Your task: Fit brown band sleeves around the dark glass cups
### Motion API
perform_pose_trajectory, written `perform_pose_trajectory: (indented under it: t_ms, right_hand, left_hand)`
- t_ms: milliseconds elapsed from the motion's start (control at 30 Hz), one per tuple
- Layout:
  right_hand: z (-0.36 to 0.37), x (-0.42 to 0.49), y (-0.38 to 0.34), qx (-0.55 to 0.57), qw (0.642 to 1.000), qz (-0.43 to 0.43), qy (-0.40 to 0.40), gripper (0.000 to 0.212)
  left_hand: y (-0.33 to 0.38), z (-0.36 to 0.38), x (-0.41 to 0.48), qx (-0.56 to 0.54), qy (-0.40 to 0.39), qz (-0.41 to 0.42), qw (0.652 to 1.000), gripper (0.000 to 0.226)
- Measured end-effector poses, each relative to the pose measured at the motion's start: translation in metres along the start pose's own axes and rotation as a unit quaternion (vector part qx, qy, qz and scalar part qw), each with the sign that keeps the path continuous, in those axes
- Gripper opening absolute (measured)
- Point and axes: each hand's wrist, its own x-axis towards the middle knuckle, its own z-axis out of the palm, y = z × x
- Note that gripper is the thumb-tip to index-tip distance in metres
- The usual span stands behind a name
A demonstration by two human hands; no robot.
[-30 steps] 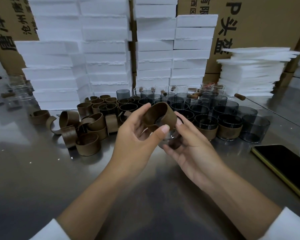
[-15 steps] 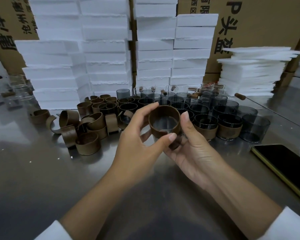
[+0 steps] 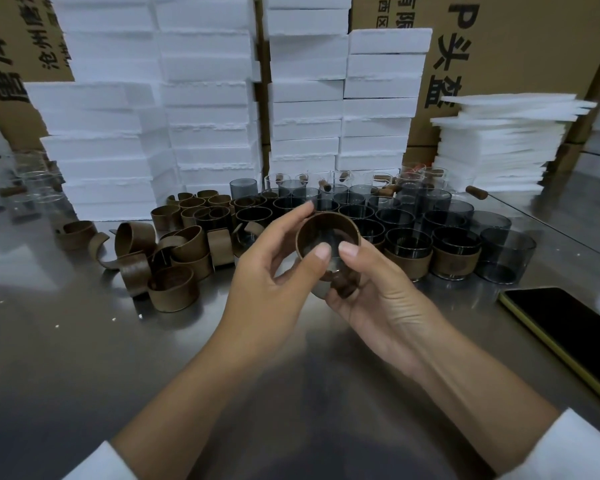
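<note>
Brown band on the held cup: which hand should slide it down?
Probably left: the left hand pinches the brown band at its rim, while the right hand cradles the cup from below.

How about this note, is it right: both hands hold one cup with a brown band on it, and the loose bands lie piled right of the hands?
No: the head view shows the loose bands piled left of the hands. The left hand and right hand do hold one cup with a brown band.
</note>
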Motion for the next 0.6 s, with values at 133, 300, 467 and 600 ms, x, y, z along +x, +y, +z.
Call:
perform_pose_trajectory:
  t_ms: [133, 300, 467, 600]
  right_hand:
    - [-0.001, 0.002, -0.002, 0.011, 1.0, -0.014, -0.017, 0.042]
    - [-0.003, 0.002, -0.001, 0.036, 0.999, -0.025, -0.017, 0.026]
    - [-0.006, 0.005, 0.0, 0.019, 0.999, -0.027, -0.006, 0.041]
    - [-0.006, 0.004, 0.001, 0.024, 0.999, -0.027, -0.013, 0.026]
  left_hand:
    - [-0.001, 0.001, 0.0, -0.031, -0.007, -0.037, 0.999, 0.065]
    - [-0.007, -0.001, 0.002, -0.046, -0.04, -0.069, 0.996, 0.045]
    - [-0.011, 0.001, 0.0, -0.074, -0.065, -0.125, 0.987, 0.06]
    - [-0.012, 0.002, -0.001, -0.091, -0.039, -0.121, 0.988, 0.066]
